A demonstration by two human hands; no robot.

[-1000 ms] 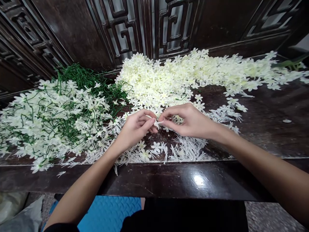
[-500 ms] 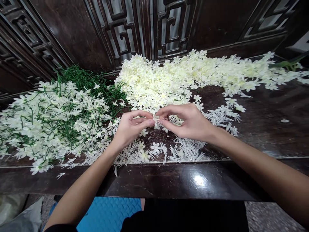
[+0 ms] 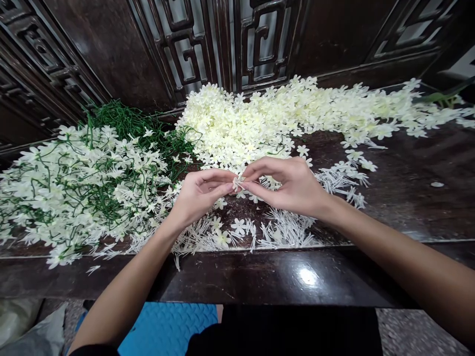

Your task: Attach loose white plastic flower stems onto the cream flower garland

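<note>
Between my two hands is a small white artificial flower (image 3: 237,184), partly covered by fingertips. My left hand (image 3: 202,192) pinches it from the left with thumb and forefinger. From the right, the thumb and fingertips of my right hand (image 3: 285,185) close on its thin white strands. Below the hands lie loose white stamens (image 3: 287,231) and a few single blossoms (image 3: 239,226). Left of my left hand spreads a heap of white flowers on green stems (image 3: 92,183). Behind both hands sits a large pile of pale yellow-white blossoms (image 3: 230,128).
Everything lies on a dark, glossy wooden bench (image 3: 415,198) with a carved lattice back (image 3: 260,44). A tangle of bare green stems (image 3: 126,118) rests at the back left. On the floor are a blue textured mat (image 3: 170,326) and a pale bag (image 3: 40,331).
The flower at my fingertips has turned, so its petals face differently, and it sits slightly further left. Both hands stay in nearly the same place; the piles are unchanged.
</note>
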